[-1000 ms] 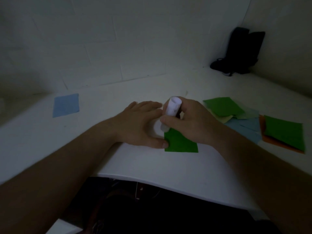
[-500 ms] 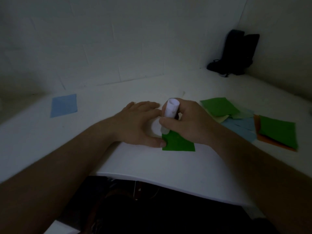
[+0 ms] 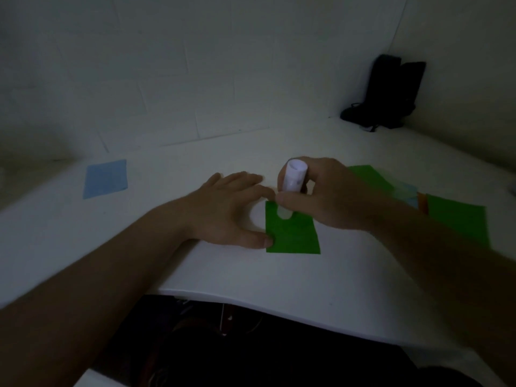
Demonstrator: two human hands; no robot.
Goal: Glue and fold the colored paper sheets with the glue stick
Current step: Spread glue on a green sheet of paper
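A small green paper sheet (image 3: 291,236) lies flat on the white table (image 3: 251,283) near its front edge. My right hand (image 3: 324,196) grips a white glue stick (image 3: 293,178), held nearly upright with its tip pressed on the upper left part of the sheet. My left hand (image 3: 231,208) lies flat on the table beside the sheet, fingers spread, thumb tip on the sheet's left edge. The sheet's upper right corner is hidden under my right hand.
A light blue sheet (image 3: 106,178) lies alone at the far left. Behind my right hand and forearm lies a pile of green, pale blue and orange sheets (image 3: 458,219). A black object (image 3: 388,93) stands in the far right corner against the wall.
The glue stick's tip has slid to the right, onto the green sheet. My left hand has stayed in place on the sheet's left edge. More of the sheet shows.
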